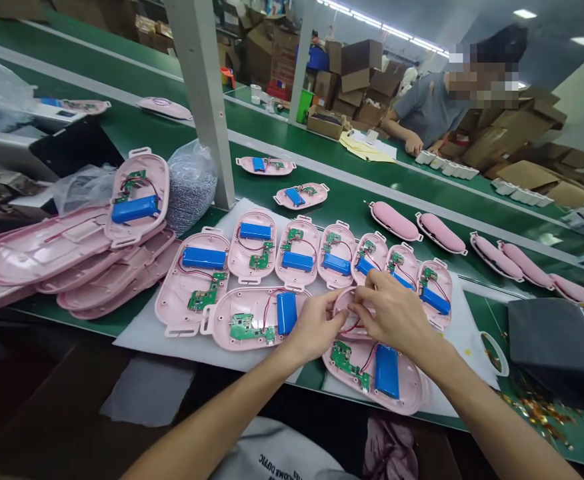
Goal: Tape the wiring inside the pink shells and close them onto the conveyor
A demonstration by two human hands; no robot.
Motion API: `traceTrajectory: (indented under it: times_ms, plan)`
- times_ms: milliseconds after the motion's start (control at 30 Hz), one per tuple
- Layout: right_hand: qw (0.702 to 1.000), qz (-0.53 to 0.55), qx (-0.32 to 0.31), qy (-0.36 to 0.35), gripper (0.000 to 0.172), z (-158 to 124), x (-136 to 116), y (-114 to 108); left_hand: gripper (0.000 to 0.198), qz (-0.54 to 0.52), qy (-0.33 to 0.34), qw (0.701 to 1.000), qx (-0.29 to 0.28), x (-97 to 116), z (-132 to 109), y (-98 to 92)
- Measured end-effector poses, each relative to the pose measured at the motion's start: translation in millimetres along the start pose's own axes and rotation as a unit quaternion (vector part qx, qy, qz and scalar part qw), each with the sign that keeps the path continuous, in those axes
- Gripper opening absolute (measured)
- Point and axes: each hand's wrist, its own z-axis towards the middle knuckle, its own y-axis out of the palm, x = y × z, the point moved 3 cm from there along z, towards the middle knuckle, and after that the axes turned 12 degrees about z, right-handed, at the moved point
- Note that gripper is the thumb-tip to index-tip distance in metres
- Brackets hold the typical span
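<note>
My left hand grips the left edge of a pink plastic shell with thumb and fingers. Curled over the same shell, my right hand has its fingertips pinched together inside it; what they pinch is hidden. A red wire shows in that shell below the fingers. Just beneath lies another open shell with a green circuit board and a blue battery pack. Left of my left hand is a similar shell with its own blue battery.
A row of filled shells lies on a white foam sheet. Stacked shells stand left, near a metal post. Closed pink cases line the green belt. A dark tape dispenser sits right; a person works opposite.
</note>
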Motion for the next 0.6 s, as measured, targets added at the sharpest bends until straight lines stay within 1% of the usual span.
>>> traceTrajectory:
  times_ms: [67,100,133,167,233,267,300,367,400,433,467,500,533,567,600]
  plan:
    - [0.997,0.013,0.021,0.075,0.024,1.2,11.5,-6.9,0.037,0.030,-0.009,1.000,0.002,1.4,-2.7,-0.5]
    - [0.993,0.032,0.022,0.108,0.027,1.5,19.2,-9.4,0.037,0.040,-0.011,0.999,0.008,3.0,-4.0,-1.0]
    - [0.989,0.065,0.010,0.132,0.028,1.6,27.2,-10.7,0.037,0.049,-0.009,0.999,0.018,5.3,-5.1,-1.7]
    - [0.983,0.110,-0.012,0.145,0.024,1.6,34.4,-10.7,0.036,0.060,-0.004,0.998,0.029,8.2,-6.0,-2.5]
    - [0.967,0.198,-0.053,0.149,0.012,0.1,43.9,-10.2,0.033,0.092,0.012,0.994,0.050,15.1,-7.3,-3.8]
    - [0.962,0.224,-0.058,0.146,0.009,-2.2,45.5,-11.4,0.030,0.108,0.021,0.993,0.052,18.3,-7.9,-4.0]
    - [0.961,0.233,-0.051,0.139,0.009,-6.2,44.4,-14.1,0.027,0.125,0.031,0.991,0.048,21.0,-8.6,-4.0]
    - [0.972,0.208,-0.015,0.112,0.010,-21.6,34.7,-22.8,0.022,0.164,0.047,0.985,0.020,24.0,-11.1,-4.1]
    - [0.979,0.185,0.004,0.088,0.011,-33.5,26.5,-26.8,0.022,0.191,0.059,0.980,-0.004,24.9,-13.3,-4.5]
    - [0.986,0.158,0.024,0.057,0.013,-47.9,17.1,-29.0,0.021,0.225,0.085,0.970,-0.037,26.5,-16.3,-5.2]
    - [0.991,0.126,0.043,0.020,0.014,-64.0,7.5,-28.0,0.022,0.266,0.128,0.952,-0.083,29.5,-20.1,-5.6]
    - [0.993,0.094,0.063,-0.020,0.014,-80.2,-1.2,-22.9,0.025,0.309,0.185,0.923,-0.139,33.9,-24.7,-6.0]
    - [0.993,0.060,0.084,-0.053,0.017,-95.2,-8.0,-13.3,0.029,0.351,0.247,0.881,-0.198,39.7,-29.8,-6.5]
    - [0.992,0.031,0.096,-0.071,0.025,-107.2,-12.3,0.9,0.035,0.391,0.299,0.834,-0.251,46.4,-34.1,-7.8]
    - [0.992,0.009,0.104,-0.069,0.040,-115.5,-13.8,18.4,0.039,0.428,0.328,0.789,-0.295,53.8,-35.8,-9.9]
